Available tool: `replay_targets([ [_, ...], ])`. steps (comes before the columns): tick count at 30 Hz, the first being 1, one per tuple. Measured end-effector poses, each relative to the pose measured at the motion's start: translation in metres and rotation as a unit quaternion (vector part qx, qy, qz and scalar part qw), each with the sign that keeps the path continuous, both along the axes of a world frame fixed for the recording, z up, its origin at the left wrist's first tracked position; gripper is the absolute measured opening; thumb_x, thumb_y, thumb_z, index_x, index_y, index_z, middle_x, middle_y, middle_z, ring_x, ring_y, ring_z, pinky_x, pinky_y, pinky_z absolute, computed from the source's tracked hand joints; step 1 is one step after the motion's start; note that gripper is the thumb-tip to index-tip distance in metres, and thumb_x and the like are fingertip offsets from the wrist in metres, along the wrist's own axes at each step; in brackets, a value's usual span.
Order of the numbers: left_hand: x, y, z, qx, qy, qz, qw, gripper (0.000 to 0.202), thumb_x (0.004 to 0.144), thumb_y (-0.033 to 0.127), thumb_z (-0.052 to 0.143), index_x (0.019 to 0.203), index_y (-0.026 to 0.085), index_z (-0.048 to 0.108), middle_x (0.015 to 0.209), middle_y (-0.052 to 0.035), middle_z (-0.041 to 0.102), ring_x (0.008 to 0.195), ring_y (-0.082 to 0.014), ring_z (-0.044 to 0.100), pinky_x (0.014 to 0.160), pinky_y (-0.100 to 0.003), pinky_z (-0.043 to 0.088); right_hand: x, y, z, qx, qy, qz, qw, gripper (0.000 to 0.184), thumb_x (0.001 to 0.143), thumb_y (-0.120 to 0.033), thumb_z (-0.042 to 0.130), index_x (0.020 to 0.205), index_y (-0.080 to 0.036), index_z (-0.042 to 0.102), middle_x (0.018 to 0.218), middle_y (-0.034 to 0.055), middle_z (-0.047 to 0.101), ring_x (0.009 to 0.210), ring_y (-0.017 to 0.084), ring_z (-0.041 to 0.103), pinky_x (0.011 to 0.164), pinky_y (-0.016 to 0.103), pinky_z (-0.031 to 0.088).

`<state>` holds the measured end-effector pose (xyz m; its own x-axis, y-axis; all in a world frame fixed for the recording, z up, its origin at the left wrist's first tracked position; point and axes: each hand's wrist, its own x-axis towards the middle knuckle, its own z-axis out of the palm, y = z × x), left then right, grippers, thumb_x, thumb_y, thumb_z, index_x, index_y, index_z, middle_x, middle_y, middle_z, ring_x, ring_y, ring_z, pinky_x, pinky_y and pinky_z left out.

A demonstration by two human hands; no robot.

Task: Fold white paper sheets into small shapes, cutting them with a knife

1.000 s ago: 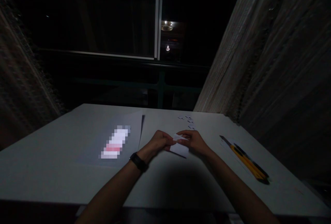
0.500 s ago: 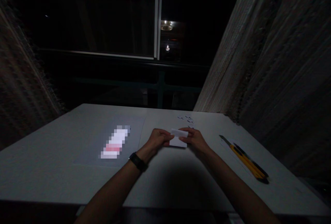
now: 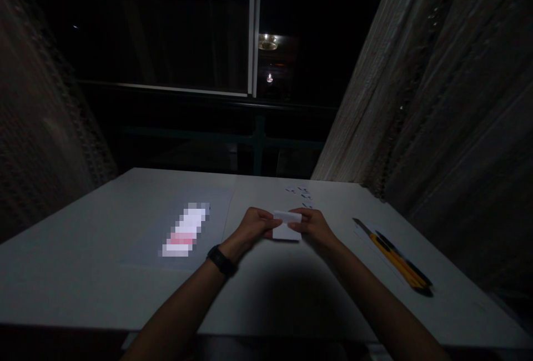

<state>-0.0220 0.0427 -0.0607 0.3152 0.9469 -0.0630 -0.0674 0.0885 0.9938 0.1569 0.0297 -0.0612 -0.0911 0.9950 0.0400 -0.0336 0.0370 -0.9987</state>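
A small piece of white paper (image 3: 286, 232) is held between both hands above the white table (image 3: 266, 283). My left hand (image 3: 255, 224) pinches its left side, thumb on the near face. On the right side my right hand (image 3: 313, 224) grips it the same way, with the fingers behind. The upper edge of the paper looks folded over. Just beyond my hands lie several small marked paper pieces (image 3: 306, 196). A dark watch (image 3: 221, 261) is on my left wrist.
To the left, a lit, pixelated phone screen (image 3: 186, 230) lies on a pale sheet (image 3: 144, 255). A yellow box cutter (image 3: 395, 261) with its blade out lies at the right, beside a dark pen-like stick (image 3: 410, 264). Curtains (image 3: 362, 83) hang by the dark window.
The paper has tilted slightly and its near face sits a little lower, while both hands keep hold of it. The left curtain has shifted.
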Motion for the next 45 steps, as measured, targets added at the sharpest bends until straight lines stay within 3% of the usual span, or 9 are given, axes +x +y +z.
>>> replay_targets([
  [9, 0.000, 0.000, 0.001, -0.018, 0.003, -0.001, 1.000, 0.031, 0.049, 0.033, 0.079, 0.051, 0.010, 0.058, 0.050, -0.0016, 0.055, 0.048, -0.0103, 0.052, 0.047, -0.022, 0.039, 0.000, 0.000, 0.000, 0.034, -0.020, 0.003, 0.999, 0.044, 0.052, -0.042, 0.076, 0.085, -0.013, 0.069, 0.060, 0.0025, 0.064, 0.051, 0.014, 0.056, 0.048, 0.026, 0.041],
  [14, 0.000, -0.003, 0.006, -0.011, 0.005, -0.003, 1.000, 0.031, 0.049, 0.030, 0.079, 0.045, 0.011, 0.055, 0.042, 0.0016, 0.048, 0.041, -0.0065, 0.044, 0.041, -0.019, 0.032, -0.001, -0.001, 0.000, 0.034, -0.039, -0.007, 0.999, 0.043, 0.057, -0.044, 0.073, 0.086, -0.013, 0.071, 0.052, 0.0002, 0.059, 0.044, 0.010, 0.047, 0.043, 0.023, 0.033],
  [20, 0.000, -0.004, 0.007, -0.026, -0.004, 0.011, 1.000, 0.029, 0.047, 0.030, 0.080, 0.051, 0.010, 0.060, 0.047, -0.0007, 0.054, 0.047, -0.0096, 0.051, 0.045, -0.021, 0.038, -0.001, 0.000, -0.001, 0.051, -0.041, -0.011, 0.998, 0.040, 0.056, -0.041, 0.074, 0.085, -0.014, 0.071, 0.059, 0.0021, 0.063, 0.051, 0.012, 0.051, 0.048, 0.025, 0.037],
  [24, -0.001, -0.002, 0.005, -0.021, -0.010, -0.016, 1.000, 0.027, 0.050, 0.031, 0.079, 0.053, 0.010, 0.062, 0.050, -0.0009, 0.056, 0.048, -0.0092, 0.051, 0.048, -0.021, 0.040, -0.001, 0.000, 0.001, 0.059, -0.047, -0.014, 0.997, 0.040, 0.056, -0.042, 0.074, 0.084, -0.014, 0.071, 0.065, 0.0041, 0.066, 0.055, 0.014, 0.055, 0.052, 0.027, 0.041],
  [29, -0.001, -0.003, 0.005, -0.006, -0.004, -0.011, 1.000, 0.028, 0.052, 0.032, 0.077, 0.053, 0.010, 0.061, 0.049, -0.0006, 0.055, 0.045, -0.0083, 0.049, 0.046, -0.021, 0.037, 0.001, 0.001, 0.001, 0.077, -0.090, -0.013, 0.993, 0.041, 0.061, -0.044, 0.070, 0.089, -0.012, 0.070, 0.067, 0.0060, 0.068, 0.057, 0.016, 0.058, 0.054, 0.029, 0.044],
  [34, 0.001, -0.001, -0.001, 0.030, 0.093, -0.030, 0.995, 0.029, 0.053, 0.034, 0.074, 0.051, 0.010, 0.058, 0.045, 0.0002, 0.053, 0.042, -0.0083, 0.046, 0.044, -0.021, 0.033, -0.001, -0.003, 0.000, 0.201, -0.219, 0.000, 0.955, 0.033, 0.070, -0.036, 0.065, 0.098, -0.018, 0.068, 0.089, 0.0070, 0.070, 0.080, 0.020, 0.064, 0.071, 0.032, 0.049],
  [37, 0.002, 0.000, -0.005, 0.056, 0.142, -0.038, 0.988, 0.027, 0.055, 0.033, 0.072, 0.051, 0.010, 0.059, 0.043, 0.0013, 0.052, 0.041, -0.0074, 0.044, 0.042, -0.020, 0.032, -0.004, -0.006, -0.003, 0.243, -0.275, -0.006, 0.930, 0.024, 0.075, -0.030, 0.060, 0.095, -0.021, 0.069, 0.090, 0.0062, 0.070, 0.082, 0.020, 0.065, 0.075, 0.032, 0.050],
  [45, 0.005, 0.001, -0.011, -0.051, -0.009, -0.026, 0.998, 0.028, 0.051, 0.024, 0.079, 0.065, 0.007, 0.060, 0.063, -0.0052, 0.063, 0.061, -0.0168, 0.062, 0.058, -0.030, 0.055, -0.007, -0.009, -0.010, 0.388, -0.381, -0.091, 0.834, 0.021, 0.084, -0.023, 0.051, 0.096, -0.019, 0.067, 0.090, 0.0071, 0.070, 0.081, 0.019, 0.066, 0.075, 0.030, 0.050],
])
